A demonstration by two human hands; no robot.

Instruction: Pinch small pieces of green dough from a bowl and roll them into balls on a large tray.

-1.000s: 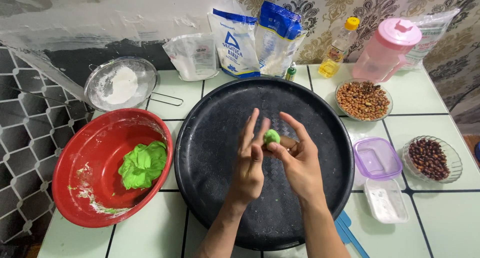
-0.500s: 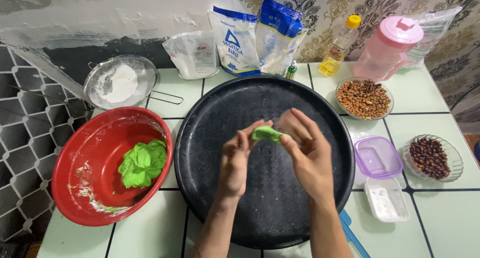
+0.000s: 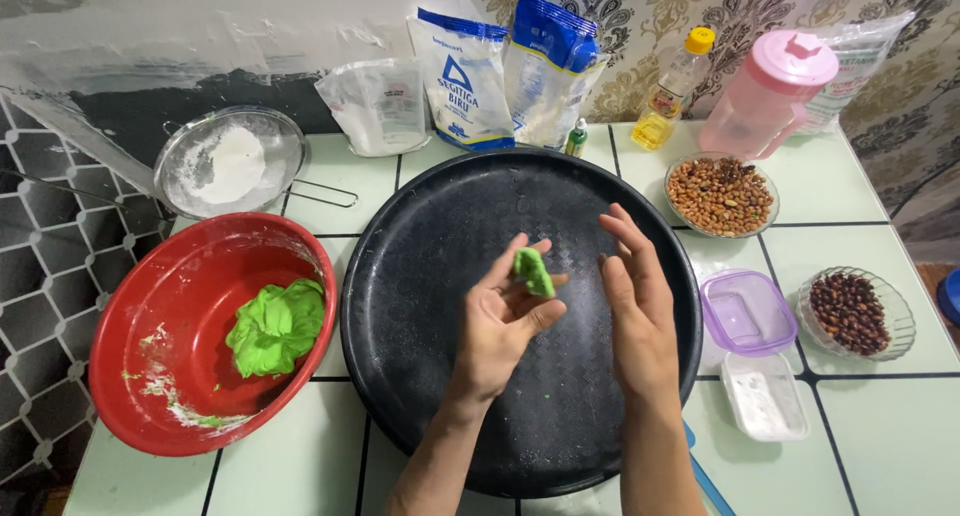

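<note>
A small piece of green dough (image 3: 531, 272) rests on the fingers of my left hand (image 3: 500, 321), pinched by the thumb, above a big round black tray (image 3: 420, 276). My right hand (image 3: 635, 301) hovers a little to the right of it, palm turned inward, fingers apart and holding nothing. A larger lump of green dough (image 3: 276, 326) lies in a red bowl (image 3: 160, 376) to the left of the tray.
A sieve of white flour (image 3: 232, 164) sits at the back left. Bags of flour (image 3: 505, 71), an oil bottle (image 3: 672, 91) and a pink jug (image 3: 768, 96) line the wall. Bowls of peanuts (image 3: 720, 196) and dark beans (image 3: 850, 311), plus a small purple-lidded box (image 3: 748, 312), stand at the right.
My hands were pressed together around the dough. They have drawn apart, the dough staying in the left hand and the right hand open beside it.
</note>
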